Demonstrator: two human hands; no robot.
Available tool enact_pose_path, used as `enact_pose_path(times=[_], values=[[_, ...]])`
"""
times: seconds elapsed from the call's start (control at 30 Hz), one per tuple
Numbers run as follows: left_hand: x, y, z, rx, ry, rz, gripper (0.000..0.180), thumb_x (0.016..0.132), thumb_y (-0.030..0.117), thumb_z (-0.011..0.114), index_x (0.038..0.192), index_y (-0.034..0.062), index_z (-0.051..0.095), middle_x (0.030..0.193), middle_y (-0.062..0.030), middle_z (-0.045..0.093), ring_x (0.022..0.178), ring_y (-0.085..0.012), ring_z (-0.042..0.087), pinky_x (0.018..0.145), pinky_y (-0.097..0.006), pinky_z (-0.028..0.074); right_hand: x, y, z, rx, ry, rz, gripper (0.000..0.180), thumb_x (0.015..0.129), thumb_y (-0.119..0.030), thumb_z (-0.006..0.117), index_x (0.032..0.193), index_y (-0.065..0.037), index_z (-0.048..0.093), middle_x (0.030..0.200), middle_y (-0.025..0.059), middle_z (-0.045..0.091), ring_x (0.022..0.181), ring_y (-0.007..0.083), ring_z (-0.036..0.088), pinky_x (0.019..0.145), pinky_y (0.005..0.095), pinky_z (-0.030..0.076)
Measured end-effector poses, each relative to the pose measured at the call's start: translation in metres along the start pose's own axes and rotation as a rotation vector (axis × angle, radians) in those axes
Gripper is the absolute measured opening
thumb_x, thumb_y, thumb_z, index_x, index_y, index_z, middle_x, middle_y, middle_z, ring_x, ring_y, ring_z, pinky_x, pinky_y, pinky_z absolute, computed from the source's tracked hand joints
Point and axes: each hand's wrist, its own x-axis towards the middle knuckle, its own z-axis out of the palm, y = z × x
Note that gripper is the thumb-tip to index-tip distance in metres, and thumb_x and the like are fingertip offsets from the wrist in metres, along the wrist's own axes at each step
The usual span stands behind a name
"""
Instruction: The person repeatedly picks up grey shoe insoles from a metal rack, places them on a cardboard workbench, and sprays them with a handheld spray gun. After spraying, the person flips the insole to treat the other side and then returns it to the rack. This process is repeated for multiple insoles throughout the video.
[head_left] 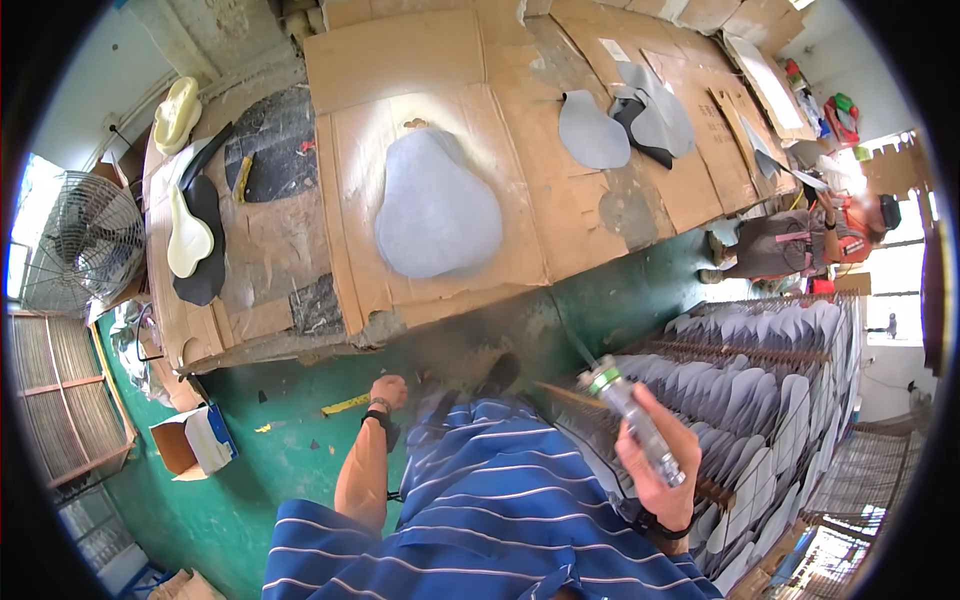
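Note:
My right hand (657, 445) is wrapped round a silver cylindrical spray gun (640, 425) with a green band near its upper end. A thin dark line runs from that end toward the table edge; I cannot tell whether it is a nozzle or a hose. My left hand (388, 393) hangs closed in a fist just off the table's front edge, with nothing visible in it. On the cardboard-covered table (520, 235) before me lies a stack of grey saddle-shaped sheets (438, 205), apart from both hands. The cardboard around its top is whitish.
More grey and black cut pieces (635, 120) lie to the right. Cream saddle-shaped forms (188, 240) and a yellow-handled tool (242, 178) lie left, near a fan (85, 240). A rack of grey pieces (740, 400) stands at right. A box (190, 443) sits on the floor. Another person (780, 245) stands far right.

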Motion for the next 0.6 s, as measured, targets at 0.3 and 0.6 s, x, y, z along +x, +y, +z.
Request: enact_pose_path(times=[0.3, 0.6], values=[[-0.025, 0.125, 0.002, 0.079, 0.142, 0.703, 0.025, 0.098, 0.019, 0.064, 0.117, 0.0023, 0.068, 0.089, -0.008, 0.074, 0.079, -0.016, 0.071, 0.067, -0.03, 0.056, -0.011, -0.009, 0.002, 0.031, -0.218, 0.004, 0.056, 0.081, 0.003, 0.076, 0.135, 0.005, 0.061, 0.107, 0.0234, 0.071, 0.089, 0.0317, 0.073, 0.081, 0.0343, 0.055], [0.003, 0.253, 0.037, 0.365, 0.725, 0.936, 0.039, 0.081, 0.02, 0.081, 0.119, 0.0136, 0.071, 0.107, -0.0105, 0.062, 0.104, -0.032, 0.062, 0.084, -0.045, 0.052, -0.017, -0.007, 0.0, -0.063, -0.004, -0.052, 0.062, 0.073, 0.006, 0.078, 0.133, 0.004, 0.063, 0.086, 0.0177, 0.067, 0.071, 0.0296, 0.067, 0.068, 0.0319, 0.052]])
